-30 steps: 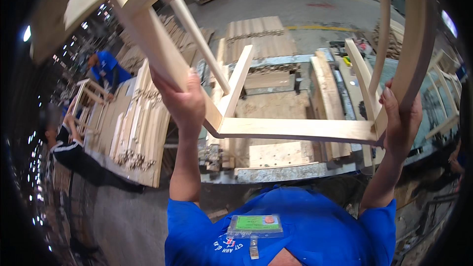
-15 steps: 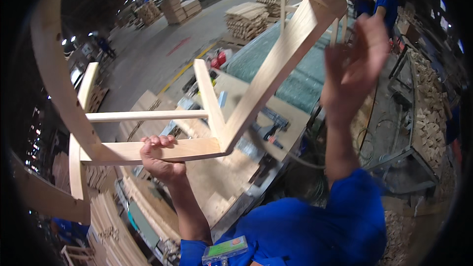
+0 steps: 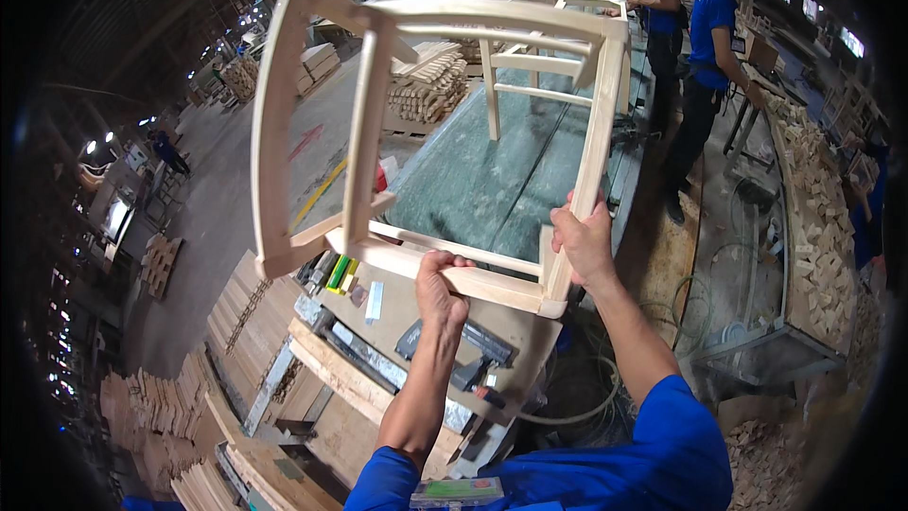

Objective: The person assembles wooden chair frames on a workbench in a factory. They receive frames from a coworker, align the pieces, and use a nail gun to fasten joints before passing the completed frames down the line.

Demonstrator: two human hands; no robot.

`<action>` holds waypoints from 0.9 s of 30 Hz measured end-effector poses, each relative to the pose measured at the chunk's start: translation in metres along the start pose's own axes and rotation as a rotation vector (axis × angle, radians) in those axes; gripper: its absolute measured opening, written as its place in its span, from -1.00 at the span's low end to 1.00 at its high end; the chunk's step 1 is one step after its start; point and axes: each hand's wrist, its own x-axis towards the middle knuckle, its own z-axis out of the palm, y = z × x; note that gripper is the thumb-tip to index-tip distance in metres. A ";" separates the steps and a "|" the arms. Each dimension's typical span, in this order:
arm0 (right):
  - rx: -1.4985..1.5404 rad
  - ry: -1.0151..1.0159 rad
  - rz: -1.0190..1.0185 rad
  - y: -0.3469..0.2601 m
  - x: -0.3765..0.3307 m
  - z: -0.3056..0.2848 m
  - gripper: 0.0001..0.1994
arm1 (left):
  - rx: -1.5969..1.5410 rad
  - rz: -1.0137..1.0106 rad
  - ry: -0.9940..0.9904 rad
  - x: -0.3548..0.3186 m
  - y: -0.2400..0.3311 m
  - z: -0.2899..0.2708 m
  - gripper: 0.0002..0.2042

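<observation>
A pale wooden chair frame is held up in front of me, above the workbench. My left hand grips its near lower rail, fingers wrapped over the wood. My right hand is closed round the right-hand bar, just above the near right corner. The frame's far end leans over the green-topped table. Below my hands, a dark nail gun lies on the workbench, and a long wooden strip rests beside it.
A long green-topped table stretches ahead with another chair frame standing on it. Co-workers in blue stand at its right. A bin of wood offcuts is at the right, stacked boards lie beyond, and a hose curls near the bench.
My right hand, raised and off the wood before, now grips the frame's right bar. The frame has swung round and moved farther away; my left hand still holds its near rail.
</observation>
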 end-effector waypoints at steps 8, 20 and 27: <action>-0.086 0.148 0.224 0.057 0.148 -0.031 -0.63 | 0.277 -0.093 -0.115 0.139 -0.046 0.032 -0.75; -0.127 0.254 0.262 0.138 0.304 -0.020 -0.61 | 1.027 -0.006 0.010 0.071 0.089 -0.115 -0.54; -0.038 0.190 0.024 0.103 0.312 -0.036 -0.47 | 0.536 0.091 0.585 -0.147 0.095 -0.271 -0.72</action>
